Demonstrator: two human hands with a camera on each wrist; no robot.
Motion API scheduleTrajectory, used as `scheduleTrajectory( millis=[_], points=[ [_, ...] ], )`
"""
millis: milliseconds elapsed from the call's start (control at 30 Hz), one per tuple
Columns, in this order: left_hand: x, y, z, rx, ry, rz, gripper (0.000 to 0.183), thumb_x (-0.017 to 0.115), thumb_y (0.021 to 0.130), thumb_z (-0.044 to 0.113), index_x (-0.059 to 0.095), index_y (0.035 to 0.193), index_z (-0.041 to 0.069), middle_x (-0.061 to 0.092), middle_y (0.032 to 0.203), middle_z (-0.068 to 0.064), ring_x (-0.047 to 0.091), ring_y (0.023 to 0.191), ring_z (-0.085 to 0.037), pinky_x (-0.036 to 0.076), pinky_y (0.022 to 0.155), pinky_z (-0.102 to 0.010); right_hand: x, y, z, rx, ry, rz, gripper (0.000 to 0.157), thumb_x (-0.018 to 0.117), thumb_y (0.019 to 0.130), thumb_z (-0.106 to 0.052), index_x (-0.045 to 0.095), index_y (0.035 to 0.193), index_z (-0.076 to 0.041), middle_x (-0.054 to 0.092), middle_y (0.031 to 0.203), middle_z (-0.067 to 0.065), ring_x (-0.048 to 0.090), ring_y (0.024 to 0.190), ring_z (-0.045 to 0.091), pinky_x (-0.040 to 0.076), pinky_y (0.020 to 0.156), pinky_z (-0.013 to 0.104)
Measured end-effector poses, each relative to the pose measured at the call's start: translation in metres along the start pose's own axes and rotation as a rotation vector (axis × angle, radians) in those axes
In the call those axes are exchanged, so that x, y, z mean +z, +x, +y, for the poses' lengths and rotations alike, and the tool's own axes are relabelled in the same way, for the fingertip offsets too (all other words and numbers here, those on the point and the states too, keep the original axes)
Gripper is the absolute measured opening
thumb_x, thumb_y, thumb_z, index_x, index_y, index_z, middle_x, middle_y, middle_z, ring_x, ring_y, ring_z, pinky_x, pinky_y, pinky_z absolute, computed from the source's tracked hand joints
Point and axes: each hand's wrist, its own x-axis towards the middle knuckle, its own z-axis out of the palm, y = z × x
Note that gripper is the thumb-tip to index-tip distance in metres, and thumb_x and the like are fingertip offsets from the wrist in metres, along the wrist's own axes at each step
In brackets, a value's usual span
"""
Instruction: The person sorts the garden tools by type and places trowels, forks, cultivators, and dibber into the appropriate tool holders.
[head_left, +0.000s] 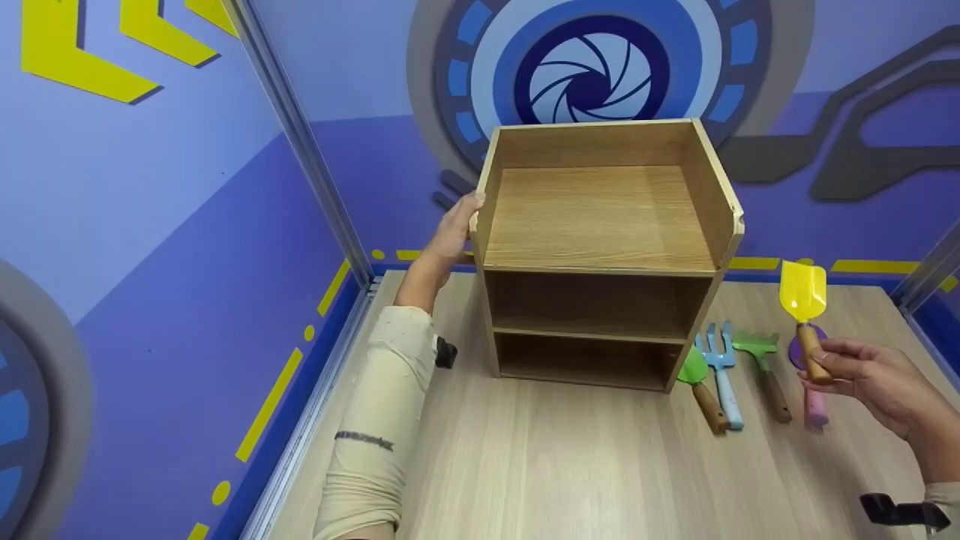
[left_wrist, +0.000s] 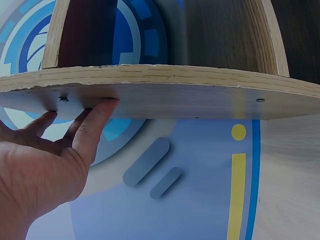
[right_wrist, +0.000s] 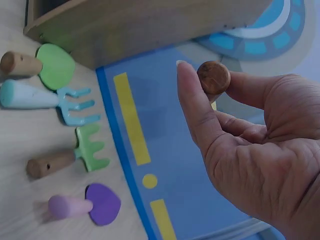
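Note:
A small wooden shelf unit [head_left: 592,217] stands on the table with its open front facing me. My left hand [head_left: 454,229] touches the outer face of its left side panel [left_wrist: 165,95], fingertips flat against the wood. At the right, my right hand [head_left: 874,375] holds up a yellow toy garden shovel [head_left: 803,291] by its wooden handle [right_wrist: 213,79], pinched between thumb and fingers, blade upward. Under and beside that hand lie a purple trowel [right_wrist: 104,204] with a pink handle, a green rake [head_left: 759,345], a blue fork [head_left: 720,360] and a green trowel [head_left: 694,367].
The table [head_left: 555,465] has a wood-grain top. Blue patterned walls [head_left: 360,180] stand behind it and along its left side, with a metal corner post [head_left: 300,135] between them. The shelf's middle compartment [head_left: 592,300] and bottom compartment [head_left: 585,364] face forward.

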Motion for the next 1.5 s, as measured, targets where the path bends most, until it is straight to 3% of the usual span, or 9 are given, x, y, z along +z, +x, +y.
scheduleTrajectory(
  millis=[100,267,467,600,733,833,900,1100,1500],
  points=[
    [0.000,0.000,0.000,0.008,0.015,-0.002,0.075,0.043,0.104,0.057,0.031,0.169,0.021,0.030,0.176,-0.009,0.035,0.158,-0.037,0.037,0.122,-0.067,0.005,0.001,-0.008,-0.014,0.029,-0.001,0.058,0.054,0.111,-0.012,0.029,0.148,0.025,0.069,0.107,-0.021,0.077,0.095,0.007,0.064,0.083,0.026],
    [-0.001,0.000,0.000,0.035,0.061,0.004,0.072,0.039,0.107,0.055,0.031,0.169,0.020,0.026,0.178,-0.007,0.026,0.164,-0.034,0.028,0.129,-0.063,0.014,0.003,-0.024,-0.001,-0.067,0.001,0.076,0.053,0.113,-0.021,0.012,0.155,0.027,0.064,0.110,-0.024,0.075,0.099,0.002,0.064,0.086,0.026],
    [0.000,0.000,0.000,0.050,0.047,0.007,0.068,0.039,0.109,0.051,0.034,0.168,0.018,0.028,0.178,-0.007,0.024,0.165,-0.032,0.024,0.132,-0.061,0.022,0.002,-0.038,-0.055,0.018,-0.011,0.073,0.054,0.112,-0.013,0.011,0.153,0.029,0.067,0.111,-0.021,0.076,0.097,0.005,0.064,0.083,0.025],
    [0.000,-0.001,-0.001,0.032,0.017,0.002,0.068,0.041,0.108,0.051,0.035,0.168,0.019,0.028,0.178,-0.007,0.028,0.163,-0.034,0.032,0.127,-0.065,0.028,0.000,-0.046,-0.101,0.090,0.010,0.055,0.055,0.110,-0.008,0.031,0.148,0.024,0.070,0.109,-0.016,0.078,0.093,0.009,0.064,0.080,0.024],
    [0.000,-0.001,0.000,0.041,0.014,0.005,0.068,0.041,0.108,0.050,0.035,0.167,0.018,0.029,0.177,-0.008,0.028,0.163,-0.033,0.031,0.128,-0.063,0.030,-0.002,-0.054,-0.139,0.173,0.011,0.020,0.056,0.109,-0.006,0.061,0.128,-0.010,0.073,0.107,-0.010,0.079,0.091,0.012,0.064,0.078,0.026],
    [0.001,0.001,0.001,0.062,0.027,0.003,0.068,0.041,0.108,0.049,0.036,0.167,0.016,0.029,0.177,-0.009,0.024,0.165,-0.031,0.026,0.131,-0.060,0.031,-0.003,-0.060,-0.164,0.224,-0.002,0.025,0.055,0.109,-0.004,0.067,0.117,-0.024,0.074,0.106,-0.006,0.079,0.090,0.013,0.065,0.077,0.026],
    [0.001,0.002,0.001,0.071,0.030,-0.002,0.068,0.041,0.108,0.049,0.036,0.167,0.016,0.032,0.176,-0.010,0.025,0.165,-0.032,0.025,0.132,-0.058,0.032,-0.003,-0.064,-0.184,0.252,-0.008,0.029,0.054,0.109,-0.002,0.070,0.116,-0.025,0.074,0.106,-0.004,0.079,0.090,0.014,0.065,0.077,0.026],
    [0.000,-0.001,0.000,0.007,-0.017,-0.013,0.074,0.045,0.104,0.058,0.034,0.168,0.024,0.033,0.174,-0.010,0.038,0.155,-0.040,0.041,0.118,-0.069,0.038,-0.005,-0.073,-0.249,0.280,-0.033,0.032,0.051,0.109,0.001,0.070,0.120,-0.023,0.078,0.109,-0.004,0.079,0.091,0.014,0.065,0.077,0.028],
    [-0.001,0.000,-0.001,0.025,0.002,-0.010,0.074,0.044,0.106,0.058,0.031,0.169,0.021,0.028,0.177,-0.009,0.031,0.161,-0.037,0.037,0.123,-0.067,0.041,-0.008,-0.095,-0.305,0.238,-0.031,0.036,0.050,0.109,0.004,0.072,0.122,-0.021,0.080,0.110,-0.004,0.081,0.090,0.014,0.065,0.074,0.027]
  ],
)
